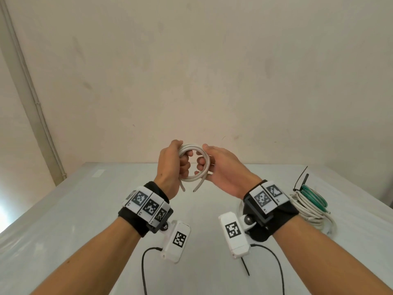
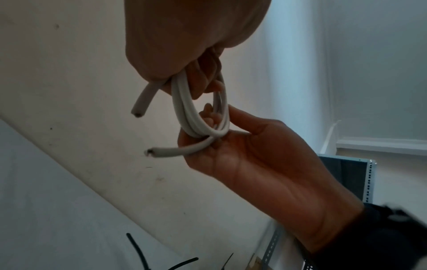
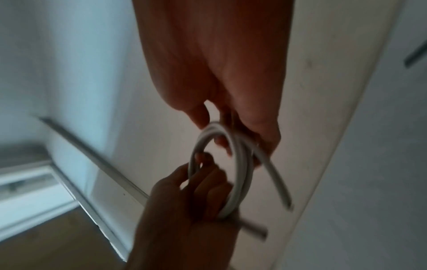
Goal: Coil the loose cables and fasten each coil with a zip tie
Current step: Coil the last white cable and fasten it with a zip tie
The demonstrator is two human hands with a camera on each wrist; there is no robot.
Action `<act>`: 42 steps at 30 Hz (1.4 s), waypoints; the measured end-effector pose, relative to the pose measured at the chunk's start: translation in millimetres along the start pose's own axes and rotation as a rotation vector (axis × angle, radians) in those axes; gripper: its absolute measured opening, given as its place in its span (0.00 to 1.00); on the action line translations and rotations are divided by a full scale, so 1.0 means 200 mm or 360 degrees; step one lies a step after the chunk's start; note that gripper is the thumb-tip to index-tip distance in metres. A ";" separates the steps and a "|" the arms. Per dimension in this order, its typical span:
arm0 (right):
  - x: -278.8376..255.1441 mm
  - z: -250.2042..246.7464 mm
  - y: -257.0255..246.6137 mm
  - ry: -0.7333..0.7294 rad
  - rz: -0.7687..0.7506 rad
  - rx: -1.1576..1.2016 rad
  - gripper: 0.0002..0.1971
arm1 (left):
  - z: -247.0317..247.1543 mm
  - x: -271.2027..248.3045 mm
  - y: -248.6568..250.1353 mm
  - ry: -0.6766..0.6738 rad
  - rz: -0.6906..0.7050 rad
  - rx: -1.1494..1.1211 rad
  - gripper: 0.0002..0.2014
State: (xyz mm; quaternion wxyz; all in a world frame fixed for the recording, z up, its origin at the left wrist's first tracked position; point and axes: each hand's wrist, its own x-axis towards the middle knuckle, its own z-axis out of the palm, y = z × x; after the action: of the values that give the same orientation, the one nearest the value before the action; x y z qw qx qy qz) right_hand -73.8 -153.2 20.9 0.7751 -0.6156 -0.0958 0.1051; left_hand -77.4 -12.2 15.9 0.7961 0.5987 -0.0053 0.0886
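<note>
Centre of the head view: left hand (image 1: 172, 165) and right hand (image 1: 221, 167) each grip opposite sides of the white cable coil (image 1: 196, 161), fingers curled through it, above the table (image 1: 63, 209); both cut ends hang free

Right wrist view motion-blurred; white coil (image 1: 314, 213) partly hidden behind wristband (image 1: 274, 211).

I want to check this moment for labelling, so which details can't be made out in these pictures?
- Turn count of the white cable coil: the left hand and right hand cover parts of it in all views.
- Right wrist view: motion blur smears the coil.
- Zip tie on the table: its head is hidden under the wrist camera.
</note>
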 end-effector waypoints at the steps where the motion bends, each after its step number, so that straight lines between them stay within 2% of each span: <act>1: 0.00 -0.03 -0.01 -0.0025 0.0042 -0.0163 0.14 | -0.01 0.01 0.00 0.0008 -0.0011 0.0047 0.21; 4: 0.01 -0.11 -0.01 0.0093 0.0226 -0.0732 0.21 | -0.04 0.02 -0.04 0.0013 -0.0053 0.0168 0.18; 6: 0.01 -0.17 0.01 0.0142 0.0368 -0.1284 0.22 | -0.07 0.02 -0.08 -0.0013 -0.0110 0.0227 0.17; 9: -0.03 -0.24 0.07 -0.0026 0.0694 -0.2005 0.18 | -0.09 0.02 -0.13 -0.0053 -0.0199 0.0328 0.16; 12: -0.08 -0.26 0.13 -0.0260 0.0963 -0.2423 0.17 | -0.10 0.01 -0.17 -0.0068 -0.0248 0.0347 0.14; 14: -0.10 -0.27 0.18 -0.0354 0.0970 -0.2637 0.16 | -0.10 0.01 -0.19 -0.0074 -0.0271 0.0342 0.13; 16: -0.10 -0.28 0.25 -0.0325 0.0927 -0.2711 0.17 | -0.09 0.01 -0.20 -0.0081 -0.0296 0.0321 0.12; 21: -0.06 -0.31 0.36 -0.0106 0.0823 -0.2409 0.12 | -0.10 0.02 -0.22 -0.0061 -0.0344 0.0253 0.12; 23: -0.04 -0.31 0.34 0.0035 0.0716 -0.2051 0.10 | -0.11 0.02 -0.22 -0.0034 -0.0347 0.0239 0.11; 25: -0.01 -0.31 0.29 0.0225 0.0480 -0.1673 0.13 | -0.12 0.03 -0.21 0.0009 -0.0343 0.0224 0.11; 28: 0.03 -0.27 0.17 0.0417 0.0110 -0.1016 0.26 | -0.13 0.05 -0.20 0.0097 -0.0326 0.0212 0.11; 30: 0.04 -0.22 0.09 0.0439 -0.0118 -0.0626 0.21 | -0.12 0.06 -0.20 0.0164 -0.0302 0.0231 0.12; 32: 0.02 -0.18 0.04 0.0421 -0.0274 -0.0461 0.11 | -0.12 0.07 -0.19 0.0226 -0.0274 0.0278 0.12; 34: 0.01 -0.13 0.01 0.0359 -0.0342 -0.0330 0.07 | -0.12 0.09 -0.19 0.0283 -0.0249 0.0320 0.13; 37: -0.01 -0.07 0.00 0.0341 -0.0379 -0.0308 0.08 | -0.12 0.10 -0.19 0.0364 -0.0223 0.0358 0.14; 42: -0.01 -0.01 0.03 0.0317 -0.0377 -0.0302 0.17 | -0.15 0.10 -0.20 0.0416 -0.0191 0.0384 0.13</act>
State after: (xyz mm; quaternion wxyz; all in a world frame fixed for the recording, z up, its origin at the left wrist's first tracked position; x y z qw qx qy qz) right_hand -75.5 -153.8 14.5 0.7261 -0.6779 -0.0998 -0.0579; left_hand -55.0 8.6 -28.8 0.7163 0.6723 0.1446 0.1179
